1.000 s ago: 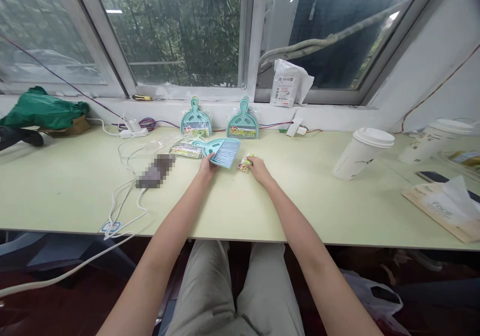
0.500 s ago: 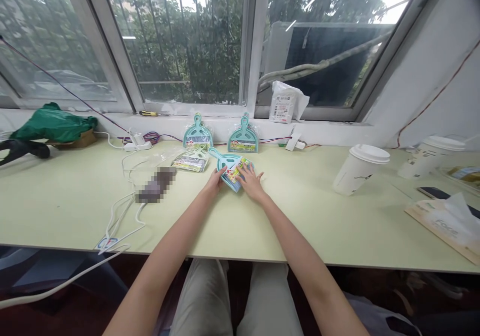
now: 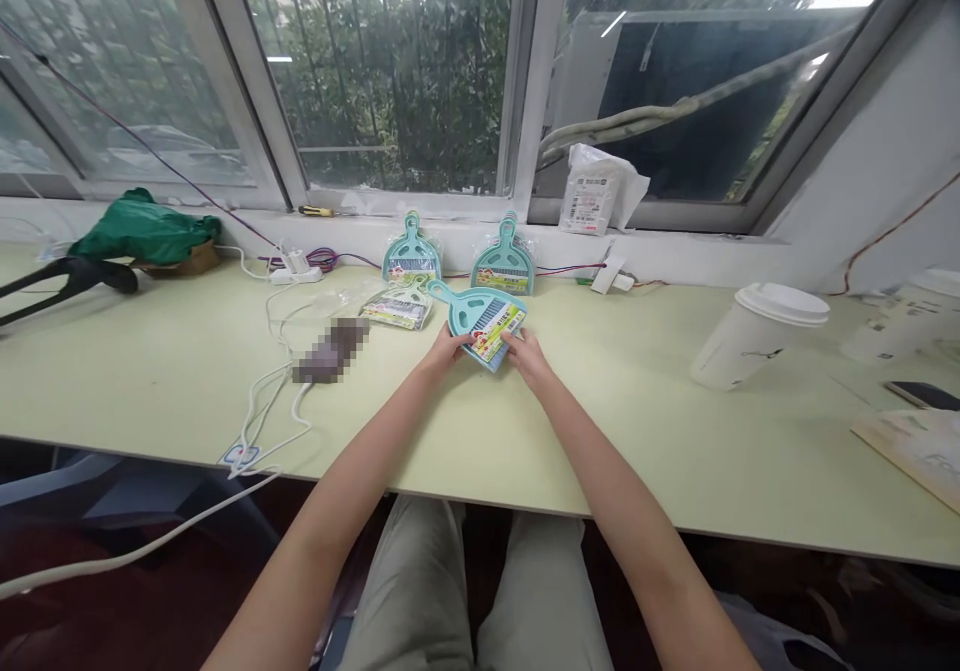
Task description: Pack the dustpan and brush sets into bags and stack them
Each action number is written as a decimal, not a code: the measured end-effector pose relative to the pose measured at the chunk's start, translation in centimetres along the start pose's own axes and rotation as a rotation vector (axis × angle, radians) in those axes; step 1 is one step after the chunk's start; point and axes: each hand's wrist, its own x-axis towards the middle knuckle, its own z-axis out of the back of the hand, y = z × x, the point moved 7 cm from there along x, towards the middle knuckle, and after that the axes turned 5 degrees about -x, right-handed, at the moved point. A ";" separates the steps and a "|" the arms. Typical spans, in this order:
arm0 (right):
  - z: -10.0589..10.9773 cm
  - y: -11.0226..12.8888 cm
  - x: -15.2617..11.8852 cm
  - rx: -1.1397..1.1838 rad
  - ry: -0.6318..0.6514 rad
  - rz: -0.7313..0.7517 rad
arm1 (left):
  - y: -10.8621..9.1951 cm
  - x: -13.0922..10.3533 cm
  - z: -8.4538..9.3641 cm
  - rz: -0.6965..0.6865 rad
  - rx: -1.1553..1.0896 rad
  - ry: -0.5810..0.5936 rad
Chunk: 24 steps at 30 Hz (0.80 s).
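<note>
A turquoise dustpan (image 3: 466, 303) with a brush and a printed label card is held tilted over the table, its handle towards the upper left. My left hand (image 3: 445, 348) grips its left edge, thumb on the front. At its lower right edge, my right hand (image 3: 528, 353) pinches the card side between thumb and fingers. Just behind stand two stacks of similar wrapped dustpans, the left stack (image 3: 412, 251) and the right stack (image 3: 503, 261), leaning against the wall. A pale green dustpan (image 3: 398, 307) in clear plastic lies left of the held one.
White cables (image 3: 255, 401) and a pixelated object (image 3: 328, 351) lie on the table to the left, near a power strip (image 3: 295, 271). A green bag (image 3: 146, 229) sits further left. On the right are a lidded paper cup (image 3: 757, 339), a phone (image 3: 926, 394) and a tissue pack (image 3: 911, 451).
My right hand has gone from lying spread across the label to gripping the dustpan's right edge. The dustpan is turned slightly and its label shows more. The whole view has shifted.
</note>
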 end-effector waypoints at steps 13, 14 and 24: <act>3.0 -1.4 1.2 0.416 -0.078 -0.032 | -12.1 4.3 11.6 -0.309 0.996 -0.536; 3.2 -1.6 1.3 0.416 -0.093 -0.040 | -13.6 4.5 13.1 -0.339 1.131 -0.601; 3.5 -2.3 2.1 0.380 -0.107 -0.061 | -17.2 4.1 22.3 -0.118 1.593 -0.673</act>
